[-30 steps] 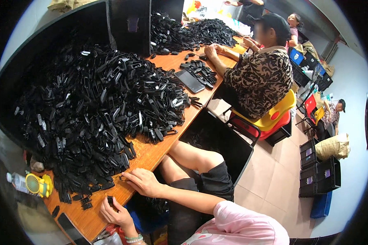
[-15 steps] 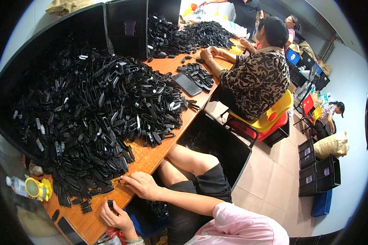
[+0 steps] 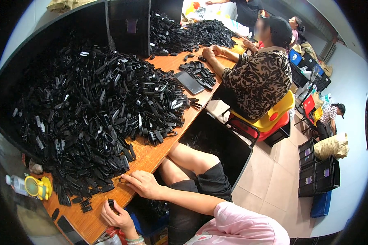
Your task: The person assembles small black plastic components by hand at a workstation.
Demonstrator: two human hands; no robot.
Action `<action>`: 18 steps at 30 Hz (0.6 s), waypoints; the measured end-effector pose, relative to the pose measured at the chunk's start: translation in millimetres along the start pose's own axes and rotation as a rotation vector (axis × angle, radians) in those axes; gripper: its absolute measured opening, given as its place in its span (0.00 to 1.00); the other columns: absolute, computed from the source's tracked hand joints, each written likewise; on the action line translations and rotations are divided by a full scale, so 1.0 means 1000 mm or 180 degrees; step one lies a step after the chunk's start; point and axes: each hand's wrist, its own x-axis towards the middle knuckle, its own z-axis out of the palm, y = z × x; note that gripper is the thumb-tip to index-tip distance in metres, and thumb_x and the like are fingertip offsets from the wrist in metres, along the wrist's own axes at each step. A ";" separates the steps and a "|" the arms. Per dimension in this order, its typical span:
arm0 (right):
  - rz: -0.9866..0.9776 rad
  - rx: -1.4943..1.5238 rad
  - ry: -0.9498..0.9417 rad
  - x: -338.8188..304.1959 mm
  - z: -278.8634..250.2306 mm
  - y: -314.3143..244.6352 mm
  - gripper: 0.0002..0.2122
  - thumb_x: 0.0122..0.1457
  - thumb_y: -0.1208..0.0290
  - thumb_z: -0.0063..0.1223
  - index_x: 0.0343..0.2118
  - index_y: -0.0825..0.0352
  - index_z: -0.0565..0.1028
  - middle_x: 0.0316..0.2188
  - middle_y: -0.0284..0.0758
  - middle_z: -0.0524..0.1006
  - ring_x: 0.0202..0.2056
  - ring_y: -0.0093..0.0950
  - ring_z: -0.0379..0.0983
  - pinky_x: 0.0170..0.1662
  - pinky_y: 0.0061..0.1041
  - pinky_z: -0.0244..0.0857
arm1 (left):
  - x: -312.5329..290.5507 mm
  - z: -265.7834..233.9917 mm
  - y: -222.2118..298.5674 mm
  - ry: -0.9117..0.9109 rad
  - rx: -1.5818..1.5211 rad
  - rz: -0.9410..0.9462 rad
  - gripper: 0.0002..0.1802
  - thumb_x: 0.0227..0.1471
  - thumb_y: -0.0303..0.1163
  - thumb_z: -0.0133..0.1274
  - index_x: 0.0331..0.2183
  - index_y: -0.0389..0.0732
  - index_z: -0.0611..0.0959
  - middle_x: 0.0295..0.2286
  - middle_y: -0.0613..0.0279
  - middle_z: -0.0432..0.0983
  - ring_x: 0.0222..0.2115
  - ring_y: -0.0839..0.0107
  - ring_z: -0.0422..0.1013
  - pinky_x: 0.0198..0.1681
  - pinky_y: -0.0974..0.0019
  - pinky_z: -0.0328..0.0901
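My left hand (image 3: 117, 216) is at the near edge of the wooden table (image 3: 95, 222), its fingers closed round a small black plastic piece (image 3: 111, 203). Further right, my right hand (image 3: 145, 184) rests at the table edge, thumb and fingers pinching a thin black plastic clip-like part (image 3: 122, 180). The two hands are apart. Beyond them spreads a large heap of black plastic parts (image 3: 98, 106), many of them long and narrow. A few loose black pieces (image 3: 86, 205) lie just left of my hands.
A black crate (image 3: 129, 28) stands behind the heap. At left are a yellow handheld fan (image 3: 37, 187) and a clear bottle (image 3: 15, 184). A dark phone (image 3: 189, 83) lies by a co-worker (image 3: 257, 81) on a yellow chair (image 3: 282, 108). Another black crate (image 3: 233, 163) stands beside my knees.
My hands stay almost in place, each still holding its piece. The co-worker's head has turned slightly, and the whole view has shifted a little.
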 end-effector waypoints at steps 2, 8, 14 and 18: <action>-0.0003 0.0009 0.0016 0.000 0.000 0.000 0.20 0.49 0.72 0.54 0.47 0.68 0.68 0.26 0.35 0.68 0.27 0.33 0.68 0.29 0.29 0.64 | 0.000 0.000 0.000 0.0000 0.0029 0.0003 0.13 0.53 0.29 0.53 0.38 0.30 0.74 0.32 0.47 0.72 0.33 0.49 0.69 0.37 0.53 0.64; 0.0025 0.0041 0.0038 0.001 0.001 0.000 0.20 0.49 0.72 0.54 0.47 0.67 0.68 0.26 0.35 0.68 0.27 0.33 0.68 0.29 0.29 0.63 | -0.001 0.000 -0.001 0.0016 0.0073 0.0026 0.14 0.52 0.29 0.53 0.38 0.30 0.74 0.33 0.47 0.73 0.33 0.49 0.69 0.37 0.54 0.64; -0.0005 -0.0039 0.0050 0.000 0.001 -0.001 0.21 0.48 0.72 0.54 0.47 0.68 0.68 0.26 0.35 0.68 0.27 0.33 0.67 0.30 0.29 0.63 | -0.001 0.000 -0.001 0.0000 0.0023 0.0016 0.14 0.52 0.29 0.53 0.38 0.30 0.74 0.32 0.47 0.72 0.33 0.49 0.69 0.36 0.54 0.64; -0.0029 -0.0069 0.0079 0.000 0.001 -0.002 0.21 0.48 0.73 0.54 0.47 0.68 0.69 0.26 0.35 0.67 0.27 0.32 0.67 0.30 0.28 0.63 | -0.001 0.000 -0.001 0.0050 0.0016 0.0043 0.14 0.52 0.28 0.53 0.38 0.30 0.74 0.32 0.46 0.72 0.32 0.49 0.69 0.36 0.53 0.64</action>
